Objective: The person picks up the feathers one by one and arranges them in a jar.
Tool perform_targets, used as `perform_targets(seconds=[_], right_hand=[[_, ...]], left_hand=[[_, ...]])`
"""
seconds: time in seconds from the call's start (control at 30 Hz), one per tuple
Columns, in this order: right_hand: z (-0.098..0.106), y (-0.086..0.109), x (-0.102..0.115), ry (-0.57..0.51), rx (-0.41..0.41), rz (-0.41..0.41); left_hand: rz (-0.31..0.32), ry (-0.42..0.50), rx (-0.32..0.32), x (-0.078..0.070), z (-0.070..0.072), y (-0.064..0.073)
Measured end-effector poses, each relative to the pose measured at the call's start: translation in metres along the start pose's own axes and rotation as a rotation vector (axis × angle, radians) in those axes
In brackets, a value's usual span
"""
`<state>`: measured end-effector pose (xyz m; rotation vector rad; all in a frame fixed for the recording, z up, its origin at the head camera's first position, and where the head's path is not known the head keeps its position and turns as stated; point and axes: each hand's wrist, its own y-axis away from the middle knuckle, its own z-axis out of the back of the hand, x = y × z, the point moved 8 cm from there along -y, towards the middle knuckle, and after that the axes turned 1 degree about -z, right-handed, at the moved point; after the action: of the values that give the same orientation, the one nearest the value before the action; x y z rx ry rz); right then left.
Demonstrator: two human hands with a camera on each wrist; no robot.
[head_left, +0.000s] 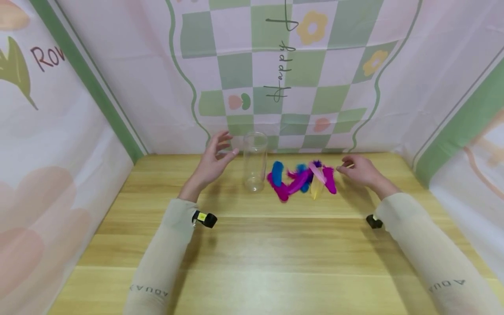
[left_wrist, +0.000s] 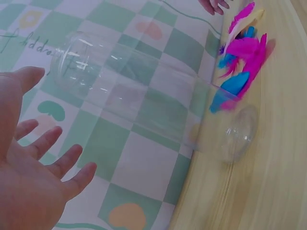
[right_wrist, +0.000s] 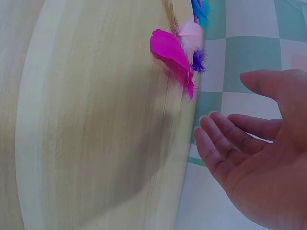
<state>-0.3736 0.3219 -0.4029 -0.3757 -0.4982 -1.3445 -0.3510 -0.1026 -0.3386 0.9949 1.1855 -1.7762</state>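
Observation:
A tall clear cylinder jar [head_left: 254, 164] stands upright near the back of the table, its rim facing up. Just left of it is my left hand [head_left: 214, 159], fingers spread and holding nothing; the left wrist view shows a gap between the fingertips [left_wrist: 79, 175] and the jar [left_wrist: 144, 86]. To the jar's right lies a loose cluster of feathers [head_left: 297, 180] in magenta, blue, pink, purple and cream. Beside the cluster's right end is my right hand [head_left: 360, 169], its fingers loosely bent with nothing between them. A magenta feather [right_wrist: 172, 52] lies nearest to it.
The wooden table [head_left: 260, 249] runs forward from a checked cloth backdrop [head_left: 271, 70] that hangs close behind the jar and feathers. Printed cloth walls [head_left: 59, 175] close off both sides. A small black wrist camera [head_left: 205, 218] juts inward from the left sleeve.

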Motion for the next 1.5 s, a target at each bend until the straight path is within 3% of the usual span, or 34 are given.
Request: perform_targets(seconds=[0.97, 1.5], right_hand=[[-0.004, -0.005, -0.008, -0.075, 0.040, -0.058], [-0.011, -0.008, -0.012, -0.123, 0.063, -0.088]], left_hand=[[-0.001, 0.000, 0.058, -0.004, -0.022, -0.007], [0.039, 0.016, 0.083, -0.003, -0.031, -0.010]])
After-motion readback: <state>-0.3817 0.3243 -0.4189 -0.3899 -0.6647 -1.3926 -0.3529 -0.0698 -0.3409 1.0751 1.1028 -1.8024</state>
